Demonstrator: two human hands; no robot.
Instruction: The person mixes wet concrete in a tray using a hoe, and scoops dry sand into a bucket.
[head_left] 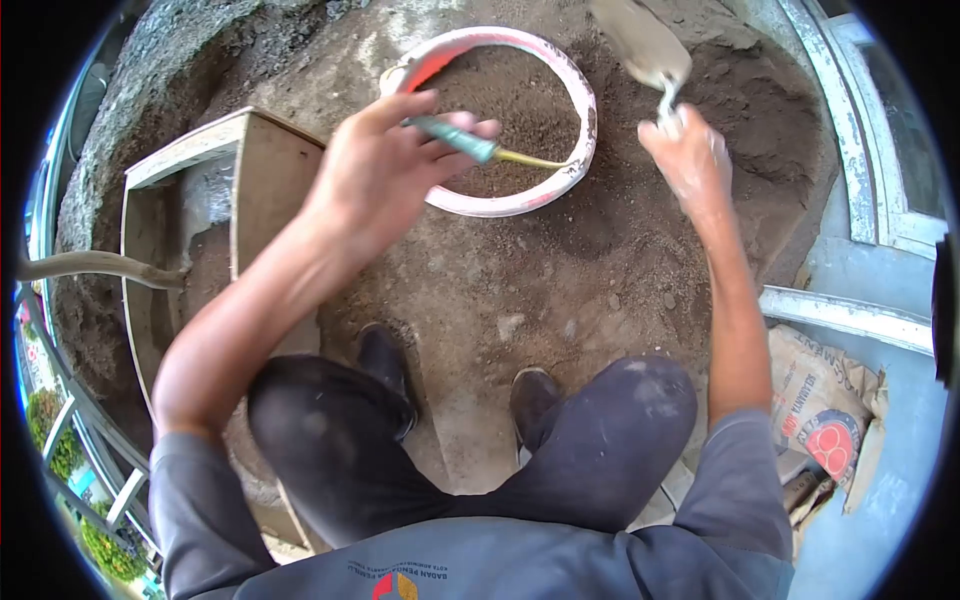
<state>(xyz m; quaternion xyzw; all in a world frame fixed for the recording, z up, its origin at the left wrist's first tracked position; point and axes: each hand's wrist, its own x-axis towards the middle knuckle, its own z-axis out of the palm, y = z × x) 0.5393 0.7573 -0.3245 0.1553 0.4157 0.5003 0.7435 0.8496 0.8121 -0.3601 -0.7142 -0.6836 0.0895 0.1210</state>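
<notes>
My left hand (380, 165) is at the left side of a round white and pink rim (515, 207). A green grip (455, 138) with a thin yellowish rod lies across its curled fingers, and the rod reaches the rim's right side. Brown granular material (515, 110) shows inside the rim. To the right, my right hand (690, 160) is closed round the handle of a trowel (640, 45). The trowel's blade points up and away, over dark loose soil, and looks slightly blurred.
A wooden box (275, 185) with a curved stick (100, 265) reaching into it stands at the left. Dark soil (745, 110) is heaped at the upper right. A torn cement bag (820, 400) lies at the lower right, below a white-painted bar (850, 318). Two dark boots stand on the ground.
</notes>
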